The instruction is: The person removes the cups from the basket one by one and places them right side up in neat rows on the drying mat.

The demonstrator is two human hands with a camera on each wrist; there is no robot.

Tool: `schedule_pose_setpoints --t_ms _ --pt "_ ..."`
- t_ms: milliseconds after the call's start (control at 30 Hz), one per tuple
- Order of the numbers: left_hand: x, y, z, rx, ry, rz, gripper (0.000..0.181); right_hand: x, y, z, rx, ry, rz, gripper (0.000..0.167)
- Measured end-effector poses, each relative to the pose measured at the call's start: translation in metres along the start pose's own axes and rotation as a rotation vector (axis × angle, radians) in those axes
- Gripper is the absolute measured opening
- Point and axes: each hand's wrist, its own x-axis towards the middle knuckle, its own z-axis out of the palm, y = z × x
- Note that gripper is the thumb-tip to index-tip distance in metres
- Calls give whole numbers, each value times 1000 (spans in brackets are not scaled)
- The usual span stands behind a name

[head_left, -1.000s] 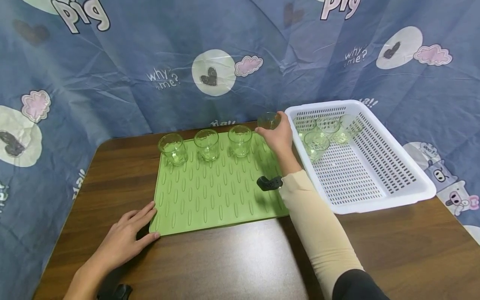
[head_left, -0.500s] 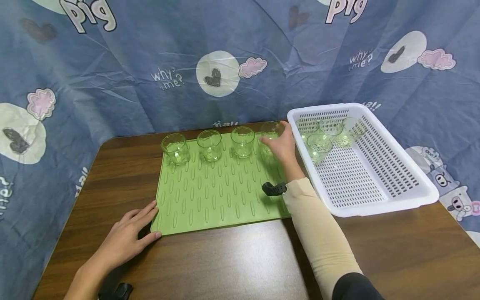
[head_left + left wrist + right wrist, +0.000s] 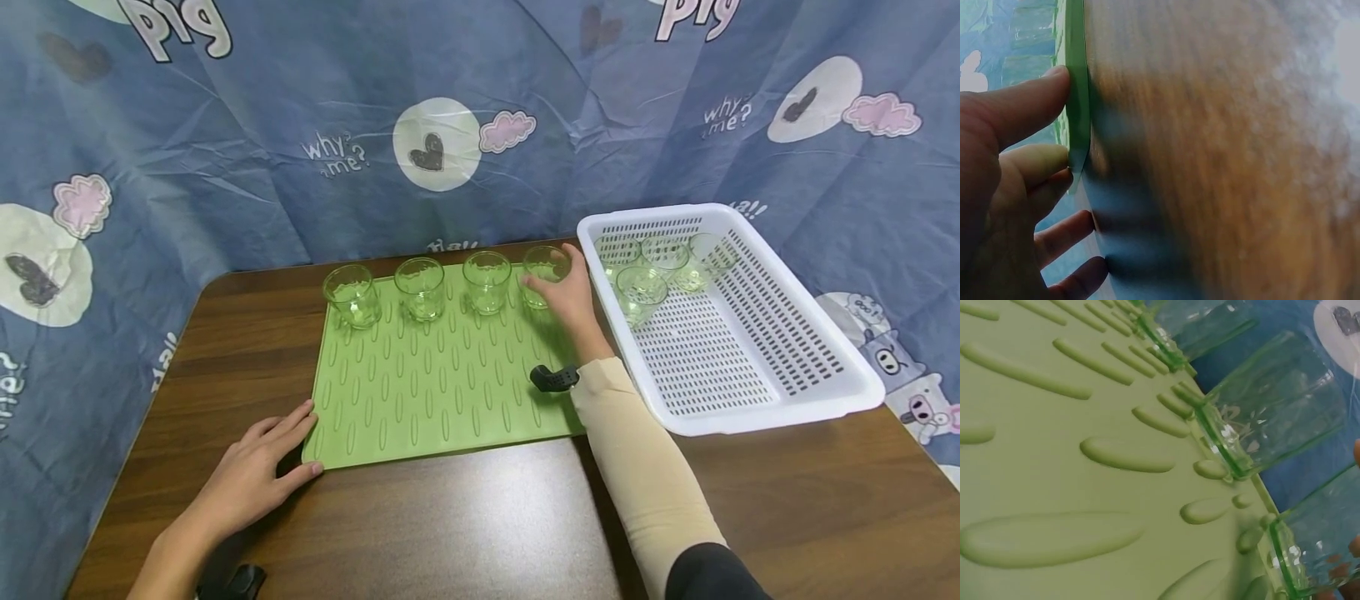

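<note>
My right hand [image 3: 573, 298] grips a clear green-tinted glass [image 3: 540, 292], thumb and fingers around its sides. It stands upright on the back right corner of the green ribbed mat [image 3: 427, 400]. In the right wrist view the base of that glass [image 3: 1288, 562] meets the mat, with only bits of fingers showing at the edge. Left of it, three similar glasses continue the row: a near one [image 3: 487, 287], a middle one [image 3: 422, 293] and a far-left one [image 3: 356, 302]. My left hand [image 3: 251, 479] touches the mat's front left corner, thumb and fingertips at its edge [image 3: 1077, 100].
A white perforated basket [image 3: 757, 412] stands to the right of the mat, with several more glasses [image 3: 642, 292] at its far left end. Brown wooden table [image 3: 480, 525] surrounds the mat. A blue printed cloth [image 3: 300, 200] hangs behind.
My right hand has lowered the glass onto the mat's back right corner, beside the row, and still holds it. The left hand stays at the mat's corner. The view has shifted slightly.
</note>
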Motion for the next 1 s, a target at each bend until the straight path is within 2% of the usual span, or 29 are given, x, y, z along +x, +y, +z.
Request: schedule_pose_setpoints --t_ms 133,567,1000 --pt "0 0 1 -2 -3 -3 77 1 4 1 13 0 -24 91" --pt "0 -1 3 -4 11 -1 76 0 9 6 39 -97 -68 86" --pt "-1 0 3 -4 13 -3 76 0 9 5 74 -102 -75 86"
